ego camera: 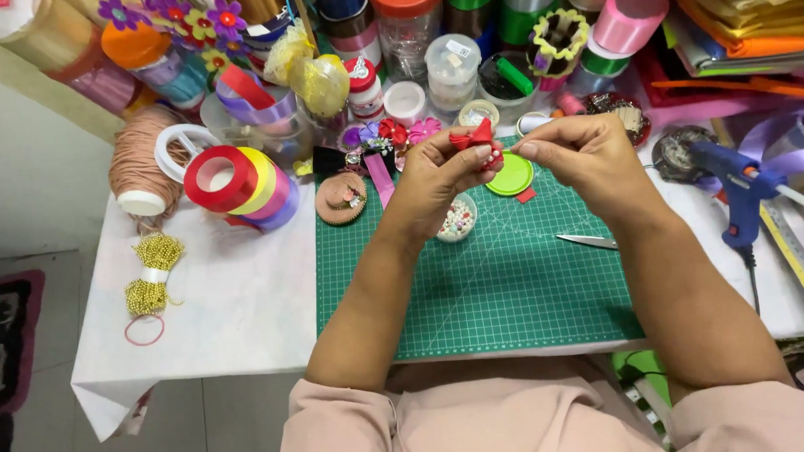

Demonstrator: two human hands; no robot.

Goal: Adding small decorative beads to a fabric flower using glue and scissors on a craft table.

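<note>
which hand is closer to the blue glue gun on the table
The right hand. It is raised over the green cutting mat, with the blue glue gun just beyond it at the table's right side. The left hand, pinching a red ribbon bow, is farther off, beyond the right hand.

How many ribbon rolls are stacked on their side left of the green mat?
3: red roll in front, yellow roll behind it, purple roll at the back. More may be hidden.

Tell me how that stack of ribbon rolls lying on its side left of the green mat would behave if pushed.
The ribbon rolls rest on their round edges on the white table cover, so a nudge would probably set them rolling. They look like separate rolls side by side, so they may drift apart. With hollow cores, they are likely light for their size.
</note>
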